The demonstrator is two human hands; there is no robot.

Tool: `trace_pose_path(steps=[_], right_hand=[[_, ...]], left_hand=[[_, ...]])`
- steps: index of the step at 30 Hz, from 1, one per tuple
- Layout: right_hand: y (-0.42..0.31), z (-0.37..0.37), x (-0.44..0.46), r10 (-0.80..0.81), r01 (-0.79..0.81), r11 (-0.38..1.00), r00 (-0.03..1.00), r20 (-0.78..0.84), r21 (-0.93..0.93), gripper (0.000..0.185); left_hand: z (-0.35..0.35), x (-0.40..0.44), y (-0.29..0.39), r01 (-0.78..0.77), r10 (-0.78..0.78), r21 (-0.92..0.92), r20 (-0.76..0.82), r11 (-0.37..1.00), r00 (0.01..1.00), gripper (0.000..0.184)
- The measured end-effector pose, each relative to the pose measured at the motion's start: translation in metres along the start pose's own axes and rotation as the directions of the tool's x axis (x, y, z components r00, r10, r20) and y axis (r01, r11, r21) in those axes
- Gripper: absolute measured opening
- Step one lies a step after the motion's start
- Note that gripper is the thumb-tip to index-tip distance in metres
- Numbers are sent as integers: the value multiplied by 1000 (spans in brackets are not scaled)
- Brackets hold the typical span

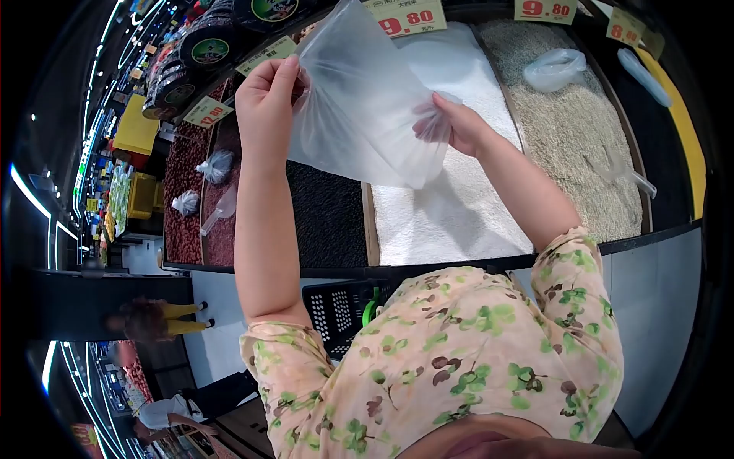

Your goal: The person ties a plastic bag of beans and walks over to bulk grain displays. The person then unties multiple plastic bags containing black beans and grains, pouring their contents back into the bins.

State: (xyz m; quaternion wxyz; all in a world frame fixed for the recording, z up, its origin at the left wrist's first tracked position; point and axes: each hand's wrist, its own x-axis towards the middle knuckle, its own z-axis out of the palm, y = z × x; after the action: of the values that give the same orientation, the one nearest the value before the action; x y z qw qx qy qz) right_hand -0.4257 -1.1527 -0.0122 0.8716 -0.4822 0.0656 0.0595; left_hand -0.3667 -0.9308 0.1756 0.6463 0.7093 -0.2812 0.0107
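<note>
A clear plastic bag (363, 115) is stretched between my two hands above the bulk food bins. My left hand (269, 86) pinches its left edge, thumb uppermost. On the other side my right hand (462, 126) grips the bag's right edge, where the film bunches into creases; some of its fingers show through the plastic. No contents are visible in the bag. Beneath it lie a bin of white grains (459, 214) and a bin of black grains or beans (329, 214). The bag's shadow falls on the white grains.
Pale beige grain (550, 122) fills the right bin, with a plastic bag (554, 70) and a clear scoop (638, 182) on it. Red beans (183, 153) are at left, near another scoop (222, 208). Price signs (409, 17) stand behind. A black basket (332, 310) is below.
</note>
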Motion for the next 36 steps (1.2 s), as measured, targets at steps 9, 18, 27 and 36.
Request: trace_pose_path(steps=[9,18,27,36], right_hand=[[4,33,-22,-34,-4,966,989,143,259,54],[6,48,-41,-201,93,836,969,144,541,49],[7,39,-44,-401,280,707,915,42,649,42],[42,79,-59,-369,190,702,921,123,686,45]], left_hand=[[-21,-12,14,-125,123,49,41,991,992,16],[-37,-38,26,-214,240,289,-58,933,969,21],[-34,-120,-10,-423,618,635,-111,647,779,34],[37,-194,-102,-226,207,578,99,784,973,107]])
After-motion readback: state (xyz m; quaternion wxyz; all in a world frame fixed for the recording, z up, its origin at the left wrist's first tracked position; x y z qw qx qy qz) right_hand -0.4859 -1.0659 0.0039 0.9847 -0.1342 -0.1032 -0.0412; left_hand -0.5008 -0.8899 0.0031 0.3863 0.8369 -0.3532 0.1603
